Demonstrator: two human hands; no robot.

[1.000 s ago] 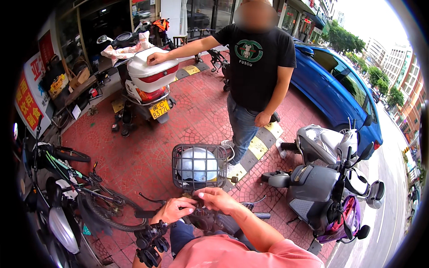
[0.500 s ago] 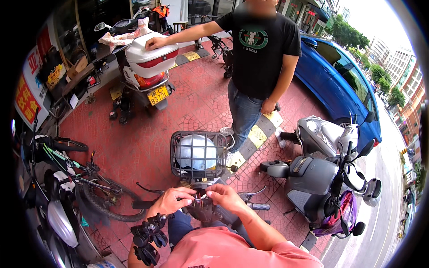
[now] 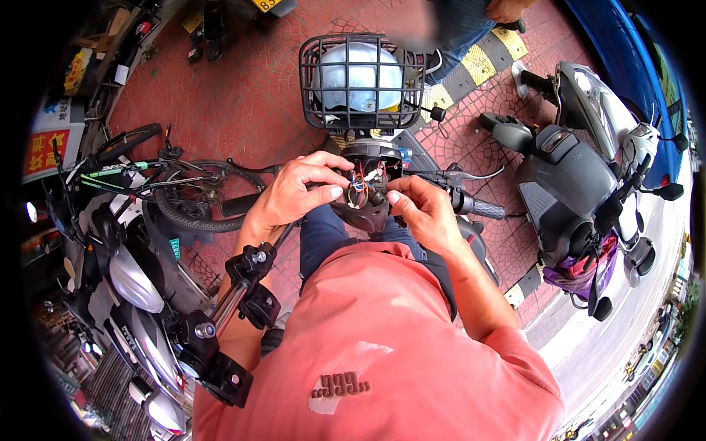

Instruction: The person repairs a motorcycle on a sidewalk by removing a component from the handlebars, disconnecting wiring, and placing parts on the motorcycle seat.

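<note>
An open black handlebar housing (image 3: 360,217) sits in front of me, with a tangle of coloured wires (image 3: 360,187) showing inside. My left hand (image 3: 305,187) grips the housing's left edge, fingers curled beside the wires. My right hand (image 3: 423,209) is pinched at the housing's right side, thumb uppermost; its fingertips are partly hidden. A handlebar grip (image 3: 485,208) and brake lever (image 3: 478,175) extend to the right. Just beyond the housing, a black wire basket (image 3: 305,81) holds a pale silver-blue helmet (image 3: 357,77). A black clamp mount (image 3: 254,261) on a metal rod lies beside my left forearm.
Bicycles (image 3: 187,213) and scooters (image 3: 132,279) crowd the left. Grey scooters (image 3: 566,184) stand at the right, beside a blue car (image 3: 647,88) and the road (image 3: 610,353). Another person's jeans-clad leg (image 3: 463,51) is beyond the basket, on a yellow-black ramp strip (image 3: 478,66).
My view has tilted down, so the scene sits higher. My hands have moved slightly apart, exposing more of the wires. The other person is now mostly out of frame.
</note>
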